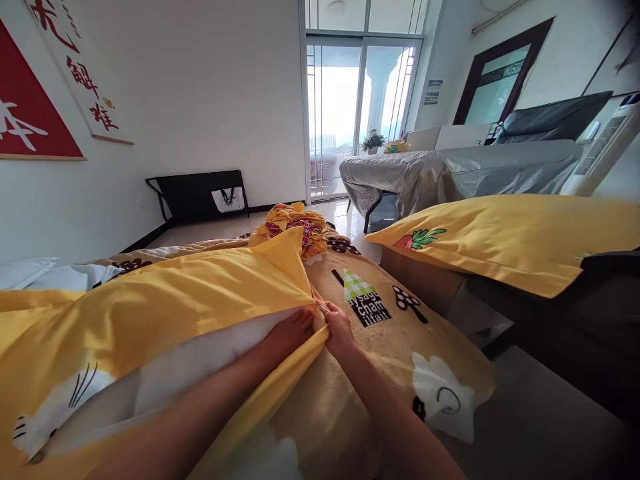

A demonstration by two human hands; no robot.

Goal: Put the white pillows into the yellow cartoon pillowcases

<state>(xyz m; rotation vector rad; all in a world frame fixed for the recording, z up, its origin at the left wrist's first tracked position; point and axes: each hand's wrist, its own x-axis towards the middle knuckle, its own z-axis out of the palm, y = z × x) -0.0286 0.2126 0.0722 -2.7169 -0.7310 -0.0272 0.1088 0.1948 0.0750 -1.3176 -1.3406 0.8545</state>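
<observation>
A yellow pillowcase with a printed white animal lies over a white pillow, which shows through its long open side. My left hand reaches inside that opening at the far right corner, its fingers bent and closed against the pillow's corner; the fingertips are partly hidden. Right beside it, my right hand is closed in a pinch on the pillowcase's edge at the same corner. Both forearms stretch forward from the bottom of the view, the left one lying across the opening.
A tan patterned blanket spreads beneath, with crumpled yellow fabric at its far end. At right, another yellow pillow with a radish design rests on a dark surface. Behind stand a plastic-covered table and a black folded frame against the wall.
</observation>
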